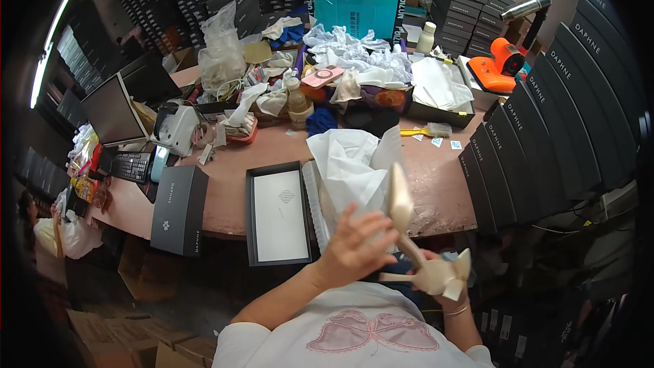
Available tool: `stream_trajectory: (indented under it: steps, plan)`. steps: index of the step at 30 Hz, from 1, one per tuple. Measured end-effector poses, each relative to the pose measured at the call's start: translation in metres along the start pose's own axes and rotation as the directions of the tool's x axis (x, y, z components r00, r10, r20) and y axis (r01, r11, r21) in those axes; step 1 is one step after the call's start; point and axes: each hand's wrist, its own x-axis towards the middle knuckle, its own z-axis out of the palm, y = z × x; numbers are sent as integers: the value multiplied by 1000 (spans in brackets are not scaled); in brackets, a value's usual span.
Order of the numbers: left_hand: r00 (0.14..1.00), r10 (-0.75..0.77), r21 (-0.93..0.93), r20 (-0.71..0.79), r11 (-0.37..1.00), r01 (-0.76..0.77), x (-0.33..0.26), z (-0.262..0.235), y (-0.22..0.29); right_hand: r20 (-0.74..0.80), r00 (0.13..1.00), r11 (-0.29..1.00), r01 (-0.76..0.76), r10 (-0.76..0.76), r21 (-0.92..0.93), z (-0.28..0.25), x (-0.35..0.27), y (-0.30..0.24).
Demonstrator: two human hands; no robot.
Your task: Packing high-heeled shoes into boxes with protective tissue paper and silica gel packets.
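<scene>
My right hand (446, 296) is closed round the heel end of a beige high-heeled shoe (402, 208). The pointed toe is up, and the thin heel sticks out to the left. A bow-like piece and a small white tag show at its back. My left hand (360, 242), slightly blurred, is beside the shoe with its fingers spread and seems to hold nothing. Behind it is an open shoe box (315, 208) with crumpled white tissue paper (351, 167) in and over it. To its left lies a black box lid (251, 221), its white inside facing up.
A closed dark shoe box (178, 208) stands left of the lid. Tall stacks of black shoe boxes (538, 136) rise at right. Behind are a yellow-handled brush (428, 130), a bottle (298, 105), a pink phone (322, 76) and a tray of papers (466, 114). A monitor (116, 112) is far left.
</scene>
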Motion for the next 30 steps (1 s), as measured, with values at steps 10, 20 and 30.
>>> stream_trajectory:
  steps: [10,20,30]
  plan:
    - [819,-513,192,-255,804,563,-80,86,-111,232,973,967,42,18,-250,-28,-4,-16]
    - [830,-548,-68,-97,836,544,-12,-25,-52,-122,992,995,54,-43,89,41,96,19]
    - [796,-600,-99,-78,799,593,7,-28,-82,38,998,824,-62,49,562,8,87,22]
